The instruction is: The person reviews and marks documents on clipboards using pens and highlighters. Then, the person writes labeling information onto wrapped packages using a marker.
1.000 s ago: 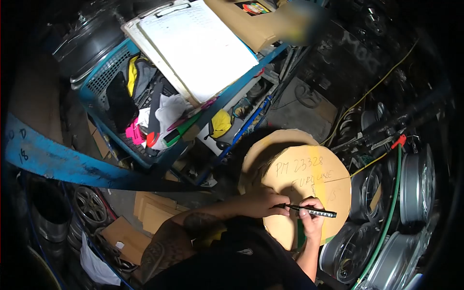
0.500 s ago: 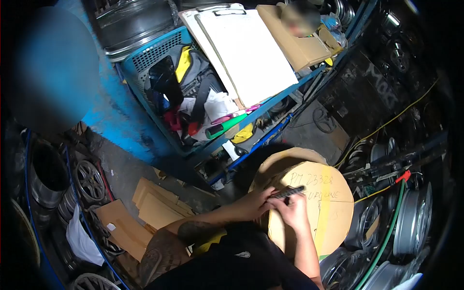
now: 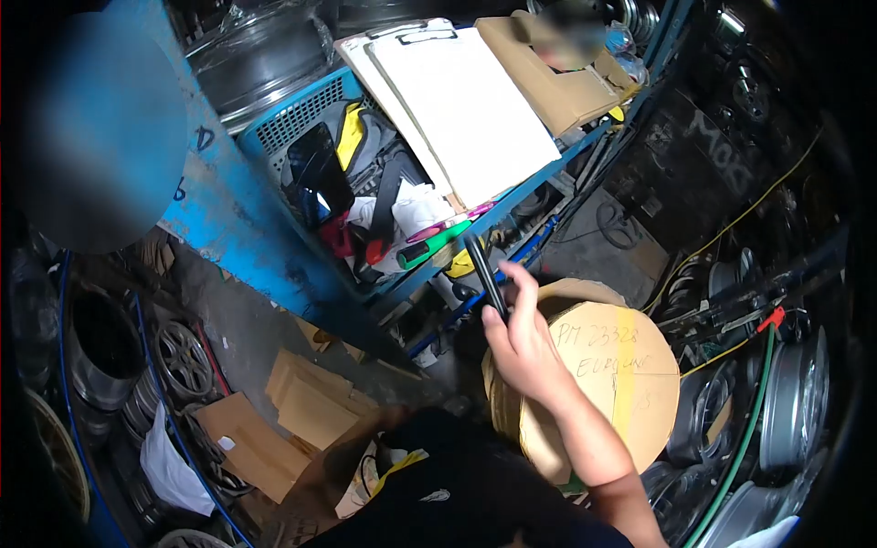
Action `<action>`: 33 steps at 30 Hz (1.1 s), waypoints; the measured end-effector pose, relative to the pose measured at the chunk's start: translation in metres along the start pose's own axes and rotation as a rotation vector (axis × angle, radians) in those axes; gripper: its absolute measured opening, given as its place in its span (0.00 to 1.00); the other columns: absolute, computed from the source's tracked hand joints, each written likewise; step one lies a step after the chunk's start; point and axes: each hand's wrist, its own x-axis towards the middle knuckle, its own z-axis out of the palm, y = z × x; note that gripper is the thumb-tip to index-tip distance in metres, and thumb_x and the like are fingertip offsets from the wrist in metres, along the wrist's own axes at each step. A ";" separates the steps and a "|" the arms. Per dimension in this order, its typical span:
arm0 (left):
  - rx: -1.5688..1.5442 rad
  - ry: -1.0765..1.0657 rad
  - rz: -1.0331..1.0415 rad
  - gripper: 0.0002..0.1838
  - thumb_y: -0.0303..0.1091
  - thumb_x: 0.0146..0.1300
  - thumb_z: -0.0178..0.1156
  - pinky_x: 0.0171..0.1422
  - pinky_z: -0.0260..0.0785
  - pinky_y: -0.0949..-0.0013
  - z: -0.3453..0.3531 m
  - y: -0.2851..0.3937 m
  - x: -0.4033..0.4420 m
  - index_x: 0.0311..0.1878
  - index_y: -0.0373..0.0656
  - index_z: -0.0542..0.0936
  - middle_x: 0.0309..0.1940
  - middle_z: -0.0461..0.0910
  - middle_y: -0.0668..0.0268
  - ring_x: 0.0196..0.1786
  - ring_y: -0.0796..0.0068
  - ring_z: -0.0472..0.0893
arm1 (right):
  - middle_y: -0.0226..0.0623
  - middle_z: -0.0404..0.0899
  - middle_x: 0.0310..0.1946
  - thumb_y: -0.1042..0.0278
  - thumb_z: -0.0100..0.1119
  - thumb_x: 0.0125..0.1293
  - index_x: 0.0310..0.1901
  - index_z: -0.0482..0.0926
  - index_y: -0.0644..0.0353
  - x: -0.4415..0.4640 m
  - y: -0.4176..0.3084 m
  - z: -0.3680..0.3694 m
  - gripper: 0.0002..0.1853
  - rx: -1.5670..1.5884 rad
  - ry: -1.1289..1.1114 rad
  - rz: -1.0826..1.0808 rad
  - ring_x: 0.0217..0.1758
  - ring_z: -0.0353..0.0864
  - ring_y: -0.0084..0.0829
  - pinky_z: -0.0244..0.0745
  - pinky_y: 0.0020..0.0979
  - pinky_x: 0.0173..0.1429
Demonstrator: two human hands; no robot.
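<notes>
My right hand [image 3: 528, 342] is closed on a black marker [image 3: 484, 272], lifted toward the shelf edge and above the round cardboard discs. The top disc [image 3: 594, 425] carries handwriting reading "PM 23328" and a second line like "EUROLINE", with yellow tape running down it. Another cardboard round [image 3: 585, 290] shows behind it. My left forearm [image 3: 352, 438] reaches in by my black shirt [image 3: 457, 489], but the left hand itself is hidden. Close to the right hand, a green marker [image 3: 434, 245] lies at the rim of a blue basket [image 3: 274, 137].
Clipboards with white paper [image 3: 475, 110] lean over the basket, beside an opened cardboard box [image 3: 548, 82]. A phone [image 3: 318, 169] lies inside the basket. Wheel rims [image 3: 790, 411] stand at right and left. Cardboard pieces [image 3: 315, 397] lie on the floor. A green hose [image 3: 754, 429] runs at right.
My right hand has moved up and away from the disc with the marker. The left hand, earlier together with the right at the marker, has drawn back out of sight.
</notes>
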 end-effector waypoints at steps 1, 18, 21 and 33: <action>0.018 -0.006 0.007 0.19 0.40 0.75 0.55 0.63 0.76 0.52 -0.004 0.001 -0.006 0.62 0.41 0.80 0.60 0.82 0.50 0.59 0.50 0.84 | 0.63 0.77 0.54 0.74 0.52 0.76 0.75 0.57 0.62 0.012 -0.005 -0.003 0.28 -0.086 0.042 -0.194 0.50 0.84 0.63 0.79 0.49 0.56; -0.899 0.502 0.113 0.18 0.43 0.78 0.54 0.40 0.69 0.62 -0.234 0.164 -0.094 0.52 0.39 0.84 0.29 0.77 0.65 0.33 0.71 0.76 | 0.53 0.73 0.63 0.70 0.66 0.67 0.73 0.70 0.57 -0.040 0.055 0.011 0.32 -0.200 0.244 -0.471 0.65 0.75 0.54 0.76 0.45 0.63; -1.032 0.469 0.290 0.16 0.40 0.81 0.52 0.42 0.69 0.63 -0.241 0.201 -0.075 0.47 0.38 0.84 0.30 0.78 0.65 0.35 0.72 0.77 | 0.39 0.81 0.45 0.60 0.70 0.70 0.62 0.79 0.59 -0.098 0.086 -0.007 0.23 0.134 0.294 -0.054 0.44 0.80 0.33 0.76 0.34 0.48; -1.542 -0.664 0.594 0.26 0.55 0.81 0.50 0.34 0.63 0.66 -0.263 0.312 0.085 0.30 0.46 0.71 0.20 0.71 0.68 0.22 0.69 0.70 | 0.35 0.82 0.29 0.47 0.49 0.82 0.44 0.79 0.63 -0.264 0.217 -0.192 0.23 0.641 1.156 0.071 0.26 0.78 0.23 0.74 0.25 0.33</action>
